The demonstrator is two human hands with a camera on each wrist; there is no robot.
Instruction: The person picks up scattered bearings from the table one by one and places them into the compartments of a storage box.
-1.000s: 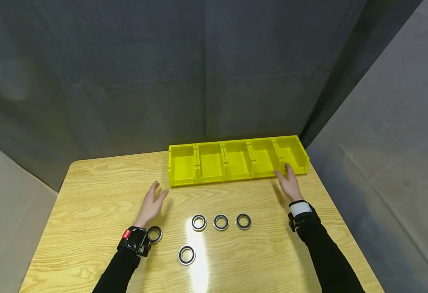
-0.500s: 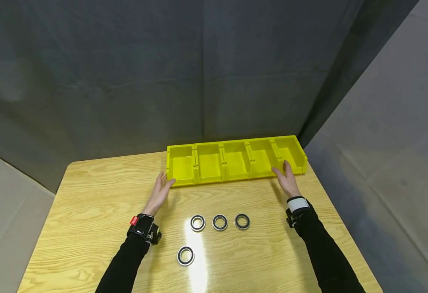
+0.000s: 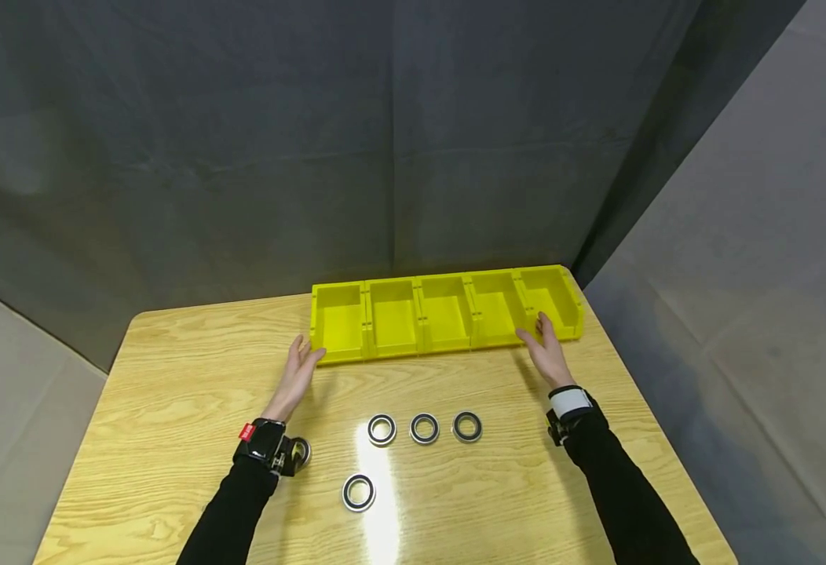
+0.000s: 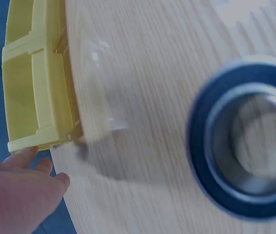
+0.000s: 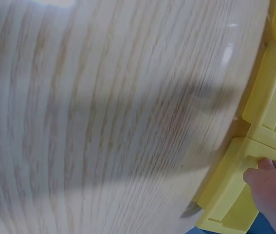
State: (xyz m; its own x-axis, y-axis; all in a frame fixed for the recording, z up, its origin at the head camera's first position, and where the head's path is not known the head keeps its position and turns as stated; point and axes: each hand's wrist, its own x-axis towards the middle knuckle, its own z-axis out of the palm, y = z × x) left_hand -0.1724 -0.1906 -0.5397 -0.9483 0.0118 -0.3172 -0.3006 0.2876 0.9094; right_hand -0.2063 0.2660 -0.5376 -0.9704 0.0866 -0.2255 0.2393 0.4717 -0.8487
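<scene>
A row of joined yellow storage bins [image 3: 444, 349] stands at the table's back edge. My right hand [image 3: 549, 359] is at its front, thumb and fingers on either side of the divider between the two rightmost bins, pinching it; the right wrist view shows the fingertips on the yellow bin [image 5: 220, 190]. My left hand [image 3: 291, 384] lies along the row's left end, fingers fairly straight, touching the end bin [image 4: 55, 97] near its front corner. Under my left wrist is a ball bearing [image 3: 305, 453], partly hidden in the head view but large in the left wrist view.
Three ball bearings, left [image 3: 381, 430], middle [image 3: 424, 428] and right [image 3: 467, 427], lie in a line on the wooden table [image 3: 526, 502]. Another bearing [image 3: 359, 493] lies nearer the front. A dark curtain [image 3: 392, 157] hangs behind the bins.
My left hand has reached up to the row's left end, then shifted slightly left. In the last half second the bin row has slid left and slightly nearer, my right hand moving with it.
</scene>
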